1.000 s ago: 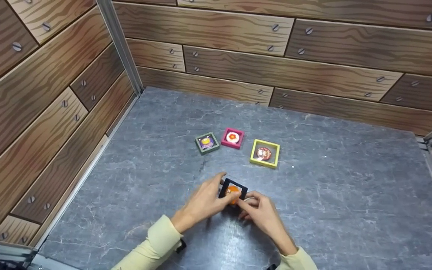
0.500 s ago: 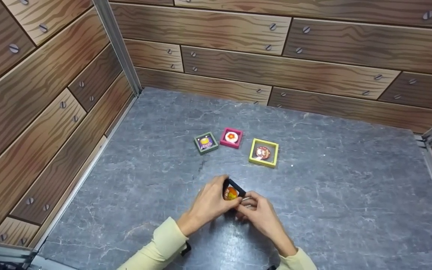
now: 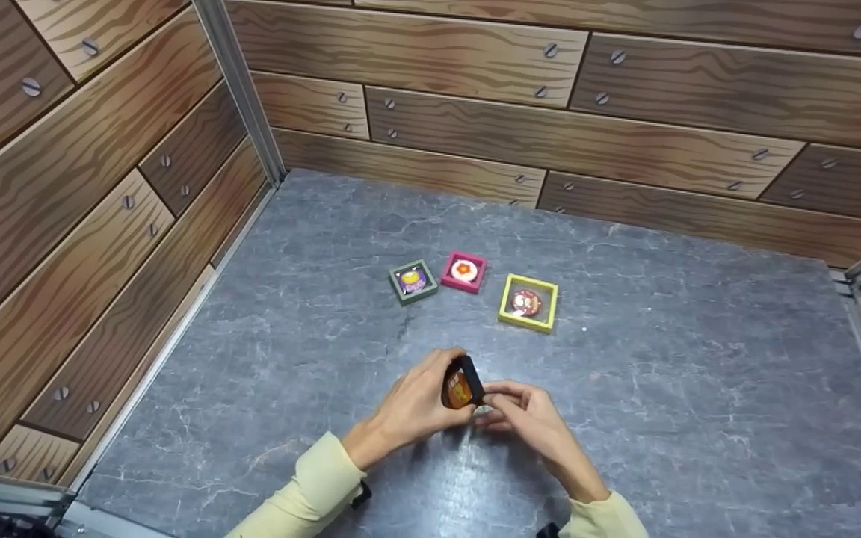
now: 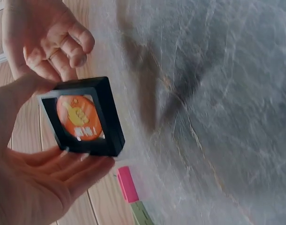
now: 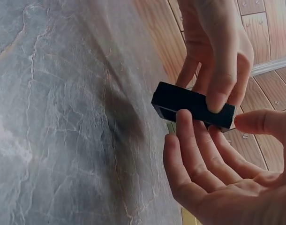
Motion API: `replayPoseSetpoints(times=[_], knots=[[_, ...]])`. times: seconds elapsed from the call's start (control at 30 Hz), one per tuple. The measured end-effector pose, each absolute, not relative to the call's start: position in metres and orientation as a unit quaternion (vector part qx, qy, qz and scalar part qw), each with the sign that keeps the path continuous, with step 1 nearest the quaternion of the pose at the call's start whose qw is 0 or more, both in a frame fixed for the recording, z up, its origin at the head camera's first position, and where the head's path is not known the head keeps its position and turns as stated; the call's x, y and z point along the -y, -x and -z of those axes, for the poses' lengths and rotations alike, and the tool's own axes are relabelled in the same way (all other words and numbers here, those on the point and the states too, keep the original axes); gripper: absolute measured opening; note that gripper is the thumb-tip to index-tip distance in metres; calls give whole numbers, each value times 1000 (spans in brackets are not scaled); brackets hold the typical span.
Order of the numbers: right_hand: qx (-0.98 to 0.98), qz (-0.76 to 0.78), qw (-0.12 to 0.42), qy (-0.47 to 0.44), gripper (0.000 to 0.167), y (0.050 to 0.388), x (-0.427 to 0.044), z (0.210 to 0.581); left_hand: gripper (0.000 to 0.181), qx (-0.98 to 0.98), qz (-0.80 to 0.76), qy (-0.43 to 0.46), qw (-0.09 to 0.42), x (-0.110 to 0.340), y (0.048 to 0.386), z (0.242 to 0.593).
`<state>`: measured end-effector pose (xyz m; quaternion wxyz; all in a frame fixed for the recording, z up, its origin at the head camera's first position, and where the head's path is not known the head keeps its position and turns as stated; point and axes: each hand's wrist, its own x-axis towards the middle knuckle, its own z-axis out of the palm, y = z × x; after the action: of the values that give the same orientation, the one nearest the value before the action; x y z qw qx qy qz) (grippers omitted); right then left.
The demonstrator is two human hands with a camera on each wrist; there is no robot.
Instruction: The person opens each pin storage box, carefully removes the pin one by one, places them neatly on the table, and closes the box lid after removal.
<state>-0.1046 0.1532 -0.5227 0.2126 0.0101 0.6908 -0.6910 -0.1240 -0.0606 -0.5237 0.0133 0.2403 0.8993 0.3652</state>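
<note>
A black square frame point(image 3: 473, 382) with an orange round badge point(image 4: 79, 117) inside is held up on edge by my left hand point(image 3: 408, 403), thumb on one edge and fingers on the opposite one. Beside its right edge is my right hand point(image 3: 539, 422). In the right wrist view, the right hand point(image 5: 227, 183) has its thumb tip at one end of the black frame point(image 5: 190, 104) and its relaxed fingers spread along the lower side; whether they all touch it, I cannot tell. The left wrist view shows the badge's yellow figure.
Beyond the hands, a green frame point(image 3: 393, 282), a pink frame point(image 3: 464, 287) and a yellow frame point(image 3: 526, 325) lie on the grey marbled surface point(image 3: 699, 373), each with a picture inside. Wood-patterned walls point(image 3: 430, 112) stand behind and at the left.
The black frame has turned from facing upward to a steeper tilt, its badge now facing left. My left hand has turned with it, and the right hand has shifted slightly to the right.
</note>
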Motion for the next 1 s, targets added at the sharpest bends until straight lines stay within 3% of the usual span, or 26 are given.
replayPoseSetpoints(times=[0.23, 0.67, 1.0], knots=[[-689, 689, 224, -21, 39, 108, -155, 526, 76, -874, -359, -327, 26, 66, 126, 524], [-678, 688, 259, 23, 30, 112, -163, 528, 82, -859, -318, -398, 46, 75, 132, 517], [-655, 707, 266, -10, 69, 111, -172, 536, 82, -842, -335, -420, 53, 73, 132, 515]])
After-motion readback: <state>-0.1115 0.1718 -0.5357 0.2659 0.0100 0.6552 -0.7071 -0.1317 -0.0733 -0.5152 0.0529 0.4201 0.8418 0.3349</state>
